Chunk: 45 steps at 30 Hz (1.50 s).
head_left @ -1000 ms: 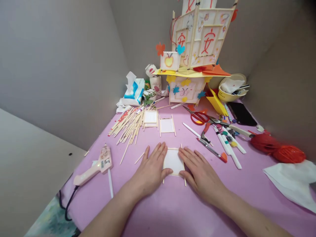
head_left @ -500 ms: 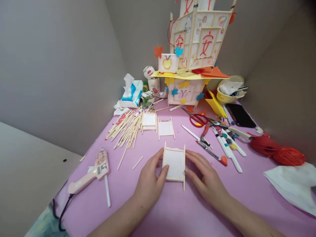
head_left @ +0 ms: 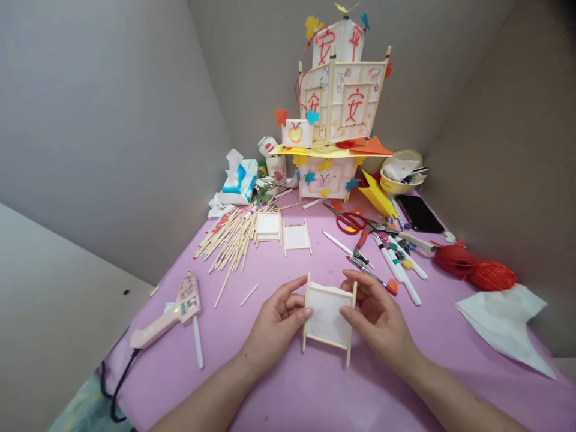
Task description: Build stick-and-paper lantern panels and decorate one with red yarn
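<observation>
Between my hands is a small frame of thin wooden sticks with white paper across it [head_left: 329, 315], its face tilted toward me. My left hand [head_left: 279, 321] pinches the left upright stick, thumb in front and fingers behind. On the other side, my right hand [head_left: 380, 318] grips the right upright with its thumb on the paper's edge. Two similar paper-covered frames, a left one [head_left: 269, 223] and a right one [head_left: 297, 237], lie farther back. Behind them stands a tall stick-and-paper lantern [head_left: 353, 105] with red characters and coloured paper cutouts.
A pink glue gun [head_left: 183, 306] with a cord lies at left, near a pile of wooden sticks [head_left: 231, 240]. On the right are red scissors [head_left: 351, 223], pliers [head_left: 362, 240], markers [head_left: 405, 279], red yarn [head_left: 474, 268], a phone [head_left: 420, 213] and white tissue [head_left: 504, 318].
Both hands have lifted the small frame and tilted it up toward me. My right thumb has moved onto its front. The camera view has shifted, showing more of the lantern's top.
</observation>
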Tool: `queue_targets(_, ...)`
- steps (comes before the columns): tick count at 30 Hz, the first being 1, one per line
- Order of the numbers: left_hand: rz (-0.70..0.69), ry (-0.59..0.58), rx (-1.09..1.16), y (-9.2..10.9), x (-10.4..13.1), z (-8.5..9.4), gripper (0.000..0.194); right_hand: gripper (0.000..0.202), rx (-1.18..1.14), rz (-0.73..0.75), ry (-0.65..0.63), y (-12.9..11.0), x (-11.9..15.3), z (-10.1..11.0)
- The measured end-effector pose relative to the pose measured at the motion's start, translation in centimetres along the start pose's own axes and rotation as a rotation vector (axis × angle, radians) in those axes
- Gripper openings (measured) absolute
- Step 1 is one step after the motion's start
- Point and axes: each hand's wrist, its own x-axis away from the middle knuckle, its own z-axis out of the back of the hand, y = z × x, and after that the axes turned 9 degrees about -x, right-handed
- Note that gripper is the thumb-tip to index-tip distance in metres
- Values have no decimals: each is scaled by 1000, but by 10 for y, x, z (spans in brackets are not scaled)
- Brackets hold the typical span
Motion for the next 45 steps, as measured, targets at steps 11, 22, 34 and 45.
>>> queue_targets(11, 62, -89, 76, -11, 5, -9, 63, 5, 77, 30, 1, -8, -1, 1)
queue_targets(22, 88, -80, 40, -7, 6, -11, 62, 27, -87, -410, 74, -4, -7, 9)
queue_targets(34, 89, -14, -178, 2, 4, -10, 20, 31, -31, -526, 27, -6, 3, -8)
queue_targets(45, 140, 25, -195, 2, 2, -7, 24, 28, -38, -475, 6, -12, -1, -6)
